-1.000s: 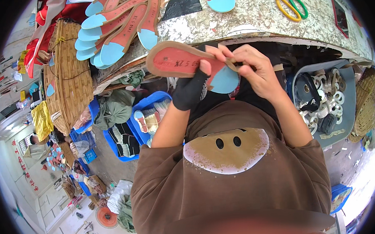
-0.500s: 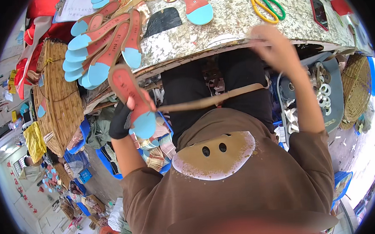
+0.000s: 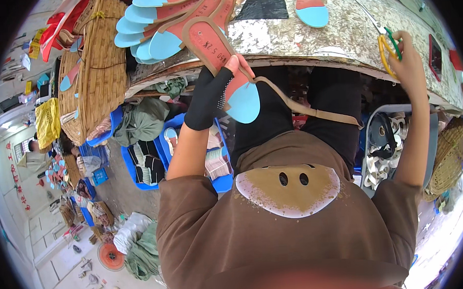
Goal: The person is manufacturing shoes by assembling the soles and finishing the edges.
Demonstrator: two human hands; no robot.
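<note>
Left hand (image 3: 210, 96), gloved in black, is clamped on a red sandal sole (image 3: 222, 66) at the worktop's (image 3: 288, 34) near edge; right hand (image 3: 407, 57) is closed on yellow-handled scissors (image 3: 385, 39) lying on it. Trimming the trailing tan strap (image 3: 313, 111) seems next. Blue heel points toward the person, long axis slanting away-left.

Workshop interior under bright daylight. A worn, mottled grey counter (image 3: 340, 21) curves across the top. Woven wicker baskets (image 3: 94, 68) stand at its left end, with blue plastic crates (image 3: 138, 170) below on a pale tiled floor (image 3: 54, 258) strewn with cloth bundles.
</note>
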